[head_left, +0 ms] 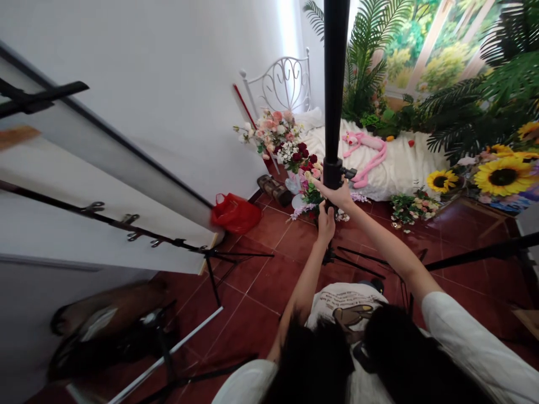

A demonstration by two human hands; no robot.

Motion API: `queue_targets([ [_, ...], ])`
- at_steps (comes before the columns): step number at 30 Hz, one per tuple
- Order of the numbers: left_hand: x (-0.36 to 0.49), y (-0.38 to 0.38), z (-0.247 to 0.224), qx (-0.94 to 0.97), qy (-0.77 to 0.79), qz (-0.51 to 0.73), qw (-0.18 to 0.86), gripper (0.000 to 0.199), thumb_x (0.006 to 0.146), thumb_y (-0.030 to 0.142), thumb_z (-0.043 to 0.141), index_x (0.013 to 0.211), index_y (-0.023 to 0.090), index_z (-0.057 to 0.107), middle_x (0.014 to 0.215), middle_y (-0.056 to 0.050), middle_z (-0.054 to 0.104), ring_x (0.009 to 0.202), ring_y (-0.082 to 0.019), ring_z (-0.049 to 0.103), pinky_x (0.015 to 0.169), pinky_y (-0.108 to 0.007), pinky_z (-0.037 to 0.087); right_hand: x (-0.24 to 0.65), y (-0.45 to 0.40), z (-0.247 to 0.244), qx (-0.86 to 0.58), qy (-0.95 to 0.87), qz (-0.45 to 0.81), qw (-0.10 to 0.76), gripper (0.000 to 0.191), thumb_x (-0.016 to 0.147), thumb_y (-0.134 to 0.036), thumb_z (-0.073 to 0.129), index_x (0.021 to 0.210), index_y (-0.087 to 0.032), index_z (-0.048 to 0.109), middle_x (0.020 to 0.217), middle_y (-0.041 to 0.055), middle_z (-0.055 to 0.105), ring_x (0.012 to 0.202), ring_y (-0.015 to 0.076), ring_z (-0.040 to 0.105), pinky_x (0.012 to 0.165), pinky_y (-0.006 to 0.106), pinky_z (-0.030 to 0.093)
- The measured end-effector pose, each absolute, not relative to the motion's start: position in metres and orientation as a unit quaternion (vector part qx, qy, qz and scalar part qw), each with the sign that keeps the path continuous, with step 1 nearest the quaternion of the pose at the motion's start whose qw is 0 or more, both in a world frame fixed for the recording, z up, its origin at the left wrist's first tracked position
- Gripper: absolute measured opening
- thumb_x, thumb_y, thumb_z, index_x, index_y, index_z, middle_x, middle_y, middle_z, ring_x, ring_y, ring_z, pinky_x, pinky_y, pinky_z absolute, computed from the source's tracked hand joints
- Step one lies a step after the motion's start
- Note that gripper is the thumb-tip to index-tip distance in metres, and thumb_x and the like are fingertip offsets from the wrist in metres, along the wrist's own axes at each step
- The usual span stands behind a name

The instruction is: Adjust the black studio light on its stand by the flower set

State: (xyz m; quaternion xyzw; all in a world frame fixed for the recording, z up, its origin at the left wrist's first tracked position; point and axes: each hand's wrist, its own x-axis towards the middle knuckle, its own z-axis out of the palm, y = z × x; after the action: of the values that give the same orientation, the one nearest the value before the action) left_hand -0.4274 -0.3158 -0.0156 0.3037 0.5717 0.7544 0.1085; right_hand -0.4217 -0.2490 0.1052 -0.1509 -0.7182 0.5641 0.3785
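Observation:
A tall black stand pole [334, 84] rises upright in front of me and runs out of the top of the view. My right hand [336, 192] is closed around it at the black collar [332, 173], just below a side knob [349, 173]. Lower down, my left hand [326, 223] wraps round the same pole, its fingers closed. The stand's dark legs [357, 262] spread over the floor below my hands. Behind the pole lies a pink plush toy [368, 141] on a white draped bed [404, 163].
A white metal headboard [286, 84], mixed flowers [275, 126], sunflowers [503, 177] and palm leaves [366, 67] surround the bed. To the left are a red bag [236, 214], a clamp-bearing black bar [113, 216] and a white pole [168, 353]. Another black pole [480, 255] crosses at right.

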Motion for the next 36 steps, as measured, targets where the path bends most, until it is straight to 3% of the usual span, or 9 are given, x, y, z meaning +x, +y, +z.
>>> queue_targets([
  [4,-0.436,-0.306,-0.01,0.332,0.584,0.735,0.088,0.058,0.085,0.072,0.043,0.097,0.018,0.059,0.078,-0.005,0.064,0.077,-0.018,0.063,0.074,-0.03,0.05,-0.419,-0.254,0.129,-0.173,-0.725,0.53,0.403,0.036,0.073,-0.052,0.071,0.071,-0.02,0.055,0.063,0.0006,0.057,0.065,0.0155,0.062,0.062,0.027,0.054],
  [10,-0.438,-0.295,-0.016,0.321,0.56,0.757,0.101,0.058,0.082,0.077,0.042,0.076,0.02,0.053,0.055,0.003,0.049,0.049,-0.01,0.045,0.052,-0.025,0.037,-0.415,-0.254,0.131,-0.175,-0.75,0.509,0.384,0.038,0.077,-0.054,0.068,0.07,-0.018,0.057,0.065,0.0012,0.06,0.064,0.0146,0.061,0.062,0.026,0.053],
  [18,-0.434,-0.288,-0.015,0.294,0.551,0.775,0.1,0.063,0.078,0.082,0.04,0.071,0.02,0.051,0.052,0.004,0.047,0.046,-0.009,0.043,0.049,-0.024,0.034,-0.359,-0.199,0.12,-0.066,-0.831,0.479,0.275,0.05,0.068,-0.058,0.076,0.093,-0.016,0.067,0.084,0.0047,0.068,0.081,0.02,0.065,0.07,0.031,0.056],
  [24,-0.433,-0.29,-0.01,0.292,0.562,0.768,0.096,0.063,0.077,0.082,0.041,0.071,0.02,0.052,0.052,0.004,0.047,0.046,-0.009,0.043,0.05,-0.023,0.036,-0.316,-0.193,0.071,-0.074,-0.897,0.361,0.245,0.029,0.093,-0.044,0.054,0.093,-0.019,0.067,0.097,0.009,0.071,0.092,0.0236,0.065,0.091,0.04,0.05],
  [29,-0.433,-0.291,-0.009,0.304,0.562,0.765,0.083,0.062,0.081,0.079,0.038,0.07,0.02,0.051,0.052,0.004,0.047,0.047,-0.009,0.044,0.053,-0.023,0.037,-0.308,-0.211,0.033,-0.051,-0.902,0.357,0.239,0.028,0.098,-0.028,0.042,0.115,-0.016,0.061,0.126,0.0144,0.064,0.119,0.0242,0.058,0.107,0.039,0.04],
  [36,-0.434,-0.291,-0.01,0.305,0.559,0.768,0.071,0.061,0.081,0.079,0.04,0.068,0.02,0.049,0.052,0.004,0.046,0.05,-0.01,0.045,0.057,-0.024,0.038,-0.329,-0.212,0.012,-0.063,-0.894,0.382,0.224,0.031,0.098,-0.032,0.038,0.118,-0.015,0.055,0.116,0.015,0.066,0.102,0.0227,0.063,0.099,0.041,0.047],
])
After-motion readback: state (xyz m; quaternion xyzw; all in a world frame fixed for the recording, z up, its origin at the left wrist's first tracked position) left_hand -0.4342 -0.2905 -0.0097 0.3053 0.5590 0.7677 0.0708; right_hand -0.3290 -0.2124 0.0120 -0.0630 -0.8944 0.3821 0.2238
